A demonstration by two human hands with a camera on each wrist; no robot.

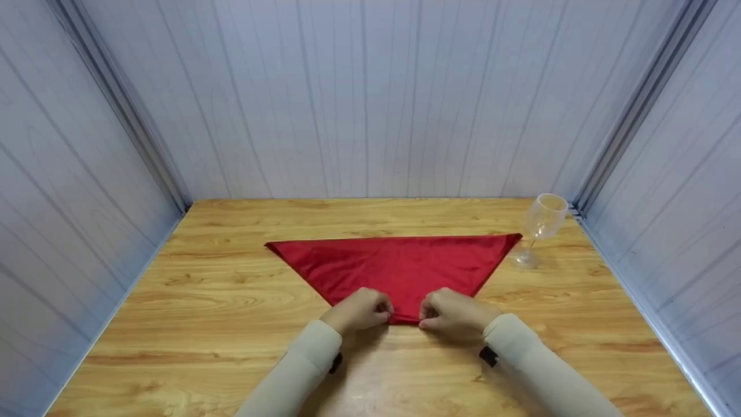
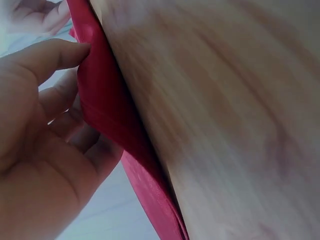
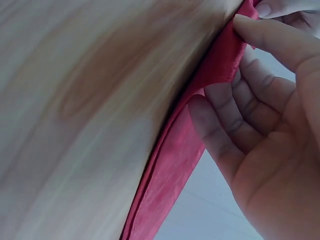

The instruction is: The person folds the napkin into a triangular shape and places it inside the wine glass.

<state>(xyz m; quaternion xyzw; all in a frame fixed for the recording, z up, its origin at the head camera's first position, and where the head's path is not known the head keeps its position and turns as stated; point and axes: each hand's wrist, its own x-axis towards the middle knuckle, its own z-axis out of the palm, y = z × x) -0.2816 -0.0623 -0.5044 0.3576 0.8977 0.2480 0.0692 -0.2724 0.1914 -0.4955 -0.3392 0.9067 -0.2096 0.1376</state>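
A red cloth [image 1: 399,266] lies folded on the table, wide along its far edge and narrowing toward me. At its short near edge my left hand [image 1: 360,310] pinches the fabric between thumb and curled fingers. My right hand [image 1: 454,313] pinches the same edge a little to the right, with a small gap between the hands. In the left wrist view, the thumb presses the turned-up cloth [image 2: 102,85] against the fingers behind it. The right wrist view shows the cloth [image 3: 217,62] held the same way, fingertips partly hidden behind it.
A clear wine glass [image 1: 545,217] stands upright on the wooden table [image 1: 231,324], just past the cloth's right corner. Pale panelled walls [image 1: 370,104] close in the table at the back and both sides.
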